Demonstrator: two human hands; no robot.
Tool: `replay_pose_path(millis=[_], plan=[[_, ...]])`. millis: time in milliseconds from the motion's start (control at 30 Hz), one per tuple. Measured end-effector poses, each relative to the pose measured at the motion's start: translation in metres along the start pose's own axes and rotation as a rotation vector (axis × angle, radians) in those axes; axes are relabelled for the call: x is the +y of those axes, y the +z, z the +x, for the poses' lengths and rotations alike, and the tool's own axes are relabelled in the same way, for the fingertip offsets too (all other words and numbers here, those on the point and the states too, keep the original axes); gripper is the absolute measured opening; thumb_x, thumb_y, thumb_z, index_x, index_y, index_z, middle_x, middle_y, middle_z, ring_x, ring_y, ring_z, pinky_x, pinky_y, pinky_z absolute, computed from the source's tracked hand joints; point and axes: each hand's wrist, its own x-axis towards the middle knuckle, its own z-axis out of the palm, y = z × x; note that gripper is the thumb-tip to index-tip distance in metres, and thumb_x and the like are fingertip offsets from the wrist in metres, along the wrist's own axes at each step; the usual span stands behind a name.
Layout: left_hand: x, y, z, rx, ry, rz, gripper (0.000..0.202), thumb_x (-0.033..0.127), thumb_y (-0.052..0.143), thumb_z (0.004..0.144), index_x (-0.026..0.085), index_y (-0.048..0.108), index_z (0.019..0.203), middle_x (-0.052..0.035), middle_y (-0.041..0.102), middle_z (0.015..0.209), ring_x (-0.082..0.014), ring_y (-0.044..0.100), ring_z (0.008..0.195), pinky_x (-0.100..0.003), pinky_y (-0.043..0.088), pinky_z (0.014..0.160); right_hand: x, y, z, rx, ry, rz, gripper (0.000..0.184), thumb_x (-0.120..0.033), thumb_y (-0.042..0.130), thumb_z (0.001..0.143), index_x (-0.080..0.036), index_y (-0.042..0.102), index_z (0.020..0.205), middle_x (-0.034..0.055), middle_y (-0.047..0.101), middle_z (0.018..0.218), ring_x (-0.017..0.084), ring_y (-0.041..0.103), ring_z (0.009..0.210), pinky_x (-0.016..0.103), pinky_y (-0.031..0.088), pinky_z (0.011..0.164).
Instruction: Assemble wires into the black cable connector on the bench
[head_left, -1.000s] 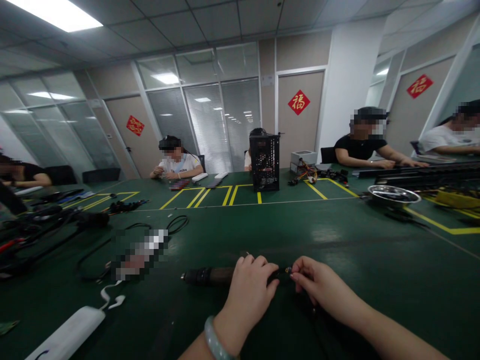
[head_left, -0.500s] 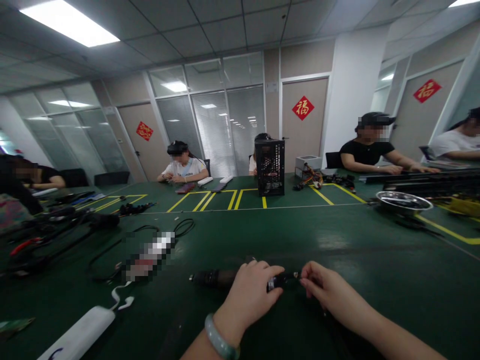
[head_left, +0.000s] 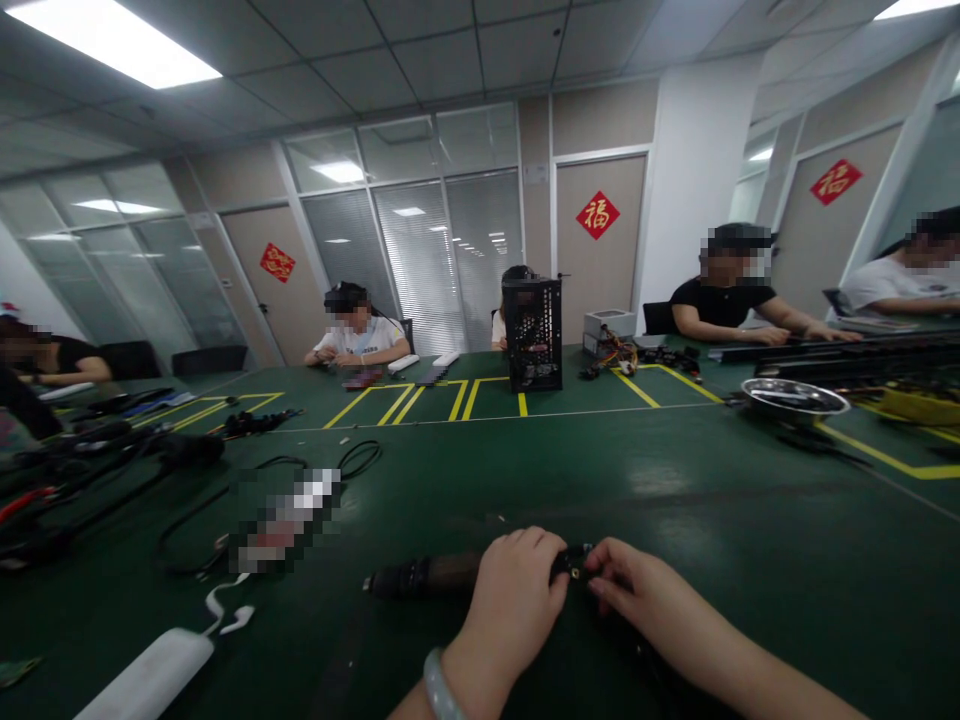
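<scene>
A dark cylindrical tool (head_left: 420, 576) lies lengthwise on the green table (head_left: 675, 520), close to me. My left hand (head_left: 517, 590) is wrapped round its right part; a pale green bangle sits on that wrist. My right hand (head_left: 630, 590) pinches the small black end piece (head_left: 576, 562) at the tool's right tip, fingers pressed together. The two hands nearly touch. What lies under the fingers is hidden.
Black cables (head_left: 352, 460) and a blurred-out object lie left of centre, a white device (head_left: 150, 680) at the near left. A black mesh case (head_left: 532, 335) stands mid-table, a metal bowl (head_left: 795, 398) at right. Several people sit round the far side.
Both hands have stayed on the tool and drawn slightly closer together. The head camera has shifted a little, so the scene sits lower and more to the left than half a second ago.
</scene>
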Motion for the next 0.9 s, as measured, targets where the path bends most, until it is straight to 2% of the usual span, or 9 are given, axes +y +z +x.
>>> replay_pose_path(millis=[133, 267, 367, 533, 700, 833, 900], plan=[[0.001, 0.001, 0.004, 0.005, -0.023, 0.01, 0.015, 0.023, 0.062, 0.085, 0.026, 0.061, 0.1, -0.0003, 0.063, 0.098, -0.0221, 0.056, 0.09, -0.037, 0.041, 0.08, -0.003, -0.002, -0.004, -0.02, 0.04, 0.019, 0.01, -0.022, 0.053, 0.09, -0.022, 0.058, 0.098, -0.0017, 0.072, 0.081, 0.014, 0.066, 0.076, 0.02, 0.045, 0.064], [0.003, -0.002, 0.004, 0.004, 0.003, 0.044, 0.014, 0.025, 0.064, 0.085, 0.026, 0.06, 0.099, 0.0, 0.062, 0.098, -0.0219, 0.056, 0.09, -0.036, 0.04, 0.079, -0.004, -0.002, -0.004, -0.01, 0.036, 0.007, 0.009, -0.022, 0.052, 0.09, -0.021, 0.06, 0.09, -0.0019, 0.072, 0.081, 0.014, 0.067, 0.074, 0.019, 0.046, 0.064], [0.006, 0.0, 0.003, 0.018, 0.024, 0.063, 0.013, 0.021, 0.062, 0.086, 0.025, 0.059, 0.098, 0.0002, 0.061, 0.098, -0.0211, 0.055, 0.091, -0.034, 0.04, 0.079, -0.003, -0.002, -0.003, 0.009, 0.04, -0.009, 0.009, -0.021, 0.052, 0.089, -0.02, 0.061, 0.087, -0.0011, 0.072, 0.077, 0.014, 0.067, 0.072, 0.019, 0.046, 0.062], [0.006, 0.004, 0.004, 0.048, 0.023, 0.035, 0.011, 0.016, 0.061, 0.085, 0.023, 0.058, 0.092, 0.001, 0.06, 0.092, -0.0199, 0.054, 0.087, -0.034, 0.04, 0.079, -0.003, -0.009, -0.005, 0.033, 0.134, -0.07, 0.009, -0.023, 0.053, 0.089, -0.019, 0.061, 0.091, 0.0004, 0.073, 0.074, 0.016, 0.067, 0.068, 0.02, 0.044, 0.057], [0.004, 0.006, 0.004, 0.064, 0.009, -0.03, 0.013, 0.015, 0.064, 0.081, 0.022, 0.058, 0.09, 0.001, 0.06, 0.091, -0.02, 0.054, 0.086, -0.034, 0.039, 0.077, -0.001, -0.01, -0.006, -0.007, 0.139, -0.057, 0.015, -0.027, 0.052, 0.089, -0.02, 0.065, 0.085, 0.0003, 0.073, 0.074, 0.016, 0.067, 0.069, 0.021, 0.044, 0.058], [0.005, 0.003, 0.002, 0.06, 0.018, -0.049, 0.011, 0.016, 0.064, 0.081, 0.022, 0.059, 0.089, 0.0009, 0.061, 0.09, -0.0202, 0.054, 0.086, -0.035, 0.039, 0.077, -0.002, -0.005, -0.003, 0.101, 0.071, -0.023, 0.017, -0.03, 0.052, 0.089, -0.022, 0.066, 0.085, -0.0016, 0.071, 0.074, 0.016, 0.066, 0.07, 0.021, 0.045, 0.062], [0.006, 0.002, 0.001, 0.059, 0.013, -0.048, 0.011, 0.017, 0.065, 0.081, 0.023, 0.059, 0.089, 0.0014, 0.062, 0.091, -0.0199, 0.055, 0.086, -0.036, 0.039, 0.078, -0.003, -0.005, 0.0, 0.18, 0.082, 0.004, 0.02, -0.033, 0.049, 0.091, -0.022, 0.065, 0.087, -0.0018, 0.069, 0.075, 0.016, 0.065, 0.068, 0.021, 0.045, 0.058]])
